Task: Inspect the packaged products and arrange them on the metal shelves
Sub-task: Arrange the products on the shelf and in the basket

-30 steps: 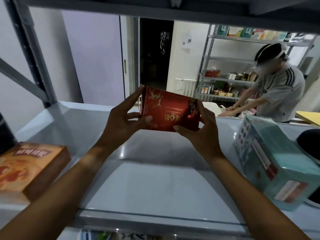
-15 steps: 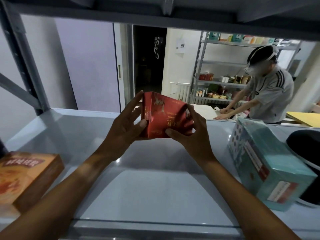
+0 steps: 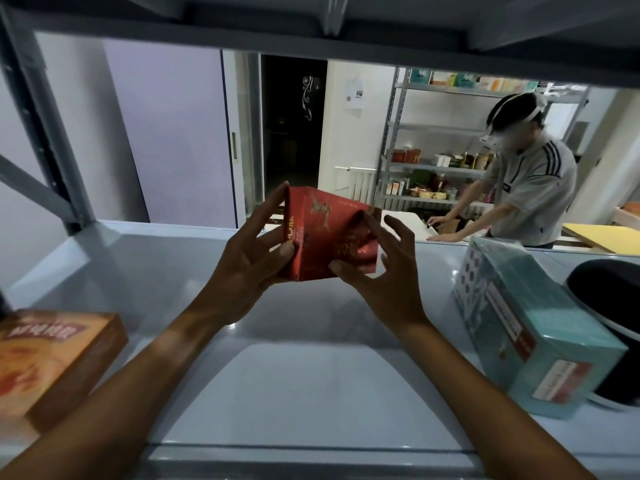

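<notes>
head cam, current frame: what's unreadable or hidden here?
- Red cardboard box: print blurred; far side hidden behind left hand and right hand.
- Orange flat carton: cut off by the left edge.
- Black round object: mostly hidden by the teal wrapped box, cut by the right edge; identity unclear.
- Far shelf goods: too small to identify.

Two bare arms reach over a grey metal shelf (image 3: pixel 311 382). The left hand (image 3: pixel 249 261) and right hand (image 3: pixel 381 275) hold a red box (image 3: pixel 322 244) with gold print between them, lifted above the shelf near its back edge, one corner turned toward the camera. An orange box (image 3: pixel 52 362) lies at the shelf's left edge. A teal box (image 3: pixel 540 337) lies at the right edge, touching a dark round object (image 3: pixel 613 306). Beyond the shelf, another person (image 3: pixel 530 188) leans over a surface near stocked shelves.
</notes>
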